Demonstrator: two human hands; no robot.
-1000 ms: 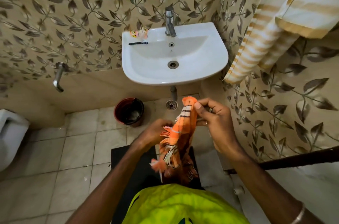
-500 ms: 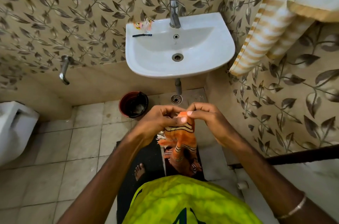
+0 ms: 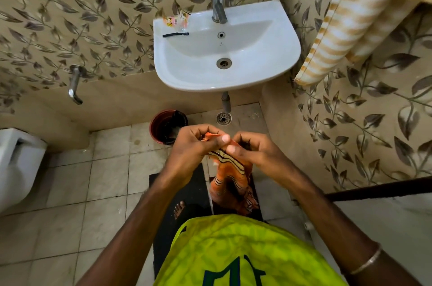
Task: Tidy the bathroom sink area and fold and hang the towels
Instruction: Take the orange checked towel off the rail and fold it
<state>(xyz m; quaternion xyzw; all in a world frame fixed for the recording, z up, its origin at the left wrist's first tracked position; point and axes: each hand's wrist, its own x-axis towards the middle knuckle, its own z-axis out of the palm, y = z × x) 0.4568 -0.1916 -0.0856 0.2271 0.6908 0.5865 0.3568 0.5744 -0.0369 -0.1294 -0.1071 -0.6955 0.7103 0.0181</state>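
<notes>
We hold the orange towel [image 3: 230,168] in front of us, over the mat [image 3: 187,192]. Our left hand [image 3: 198,145] and right hand [image 3: 254,152] both pinch its top edge, thumbs pressed close together, and the rest hangs bunched and twisted below. If we fold from this narrow hold, we judge the corners may not line up, or one pinch may slip and drop the cloth on the floor. It is thin, orange, with dark and cream stripes. Beyond, small clutter sits on the sink [image 3: 287,51], and a striped towel [image 3: 339,35] hangs right.
</notes>
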